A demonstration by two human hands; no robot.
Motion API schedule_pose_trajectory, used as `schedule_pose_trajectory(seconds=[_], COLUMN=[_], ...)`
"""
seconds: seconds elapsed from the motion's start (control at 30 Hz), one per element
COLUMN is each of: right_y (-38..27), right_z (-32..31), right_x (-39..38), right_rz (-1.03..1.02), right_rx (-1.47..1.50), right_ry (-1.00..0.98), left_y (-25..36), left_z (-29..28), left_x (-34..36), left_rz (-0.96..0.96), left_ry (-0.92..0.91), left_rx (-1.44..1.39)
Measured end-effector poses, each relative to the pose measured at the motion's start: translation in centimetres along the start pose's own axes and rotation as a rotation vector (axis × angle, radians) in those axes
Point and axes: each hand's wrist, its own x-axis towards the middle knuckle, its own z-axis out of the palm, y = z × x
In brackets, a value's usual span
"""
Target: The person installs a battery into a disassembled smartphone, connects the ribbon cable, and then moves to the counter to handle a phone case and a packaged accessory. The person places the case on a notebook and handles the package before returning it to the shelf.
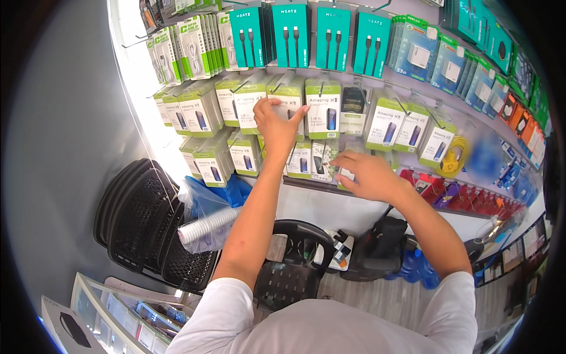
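Note:
Several white-and-green phone screen protector packs (323,109) hang in rows on hooks at the wall. My left hand (278,125) reaches up among the upper row. Its thumb and fingers are spread over the front of one pack (286,92), the thumb beside the left edge of the pack to its right. My right hand (368,175) is at the lower row, thumb and fingers apart. Its fingertips are beside a pack with a patterned front (321,160), and a whitish pack corner (346,173) shows between thumb and fingers. Whether the fingertips press on either pack is unclear.
Teal cable boxes (290,36) and green-white cable packs (193,47) hang above. Blue charger packs (417,54) and a coiled yellow cable (454,156) are to the right. Below stand a black chair (289,277), stacked black baskets (138,218) and a black backpack (377,251). A glass showcase (112,315) is at lower left.

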Motion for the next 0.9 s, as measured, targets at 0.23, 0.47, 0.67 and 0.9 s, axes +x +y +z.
schedule_pose_trajectory(seconds=[0.23,0.47,0.67,0.9], right_y=[-2.7,-5.5,-5.4,-7.3], right_z=[-0.8,-2.7,-2.1,6.2], right_x=[-4.9,-8.4,-11.0,-15.6], right_rz=[0.157,0.325,0.294,0.252], right_rx=[0.108,0.201,0.466,1.064], right_ry=[0.032,0.102,0.216,0.381], left_y=[0.8,3.2,5.2,10.6], left_z=[0.7,-5.4,-10.1,-5.7], left_x=[-0.1,-2.3,-1.2,-23.8], left_rz=[-0.075,-0.114,-0.088,-0.57], left_ry=[0.044,-0.002,-0.017,-0.7], left_rx=[-0.136,-0.293,-0.4,-0.962])
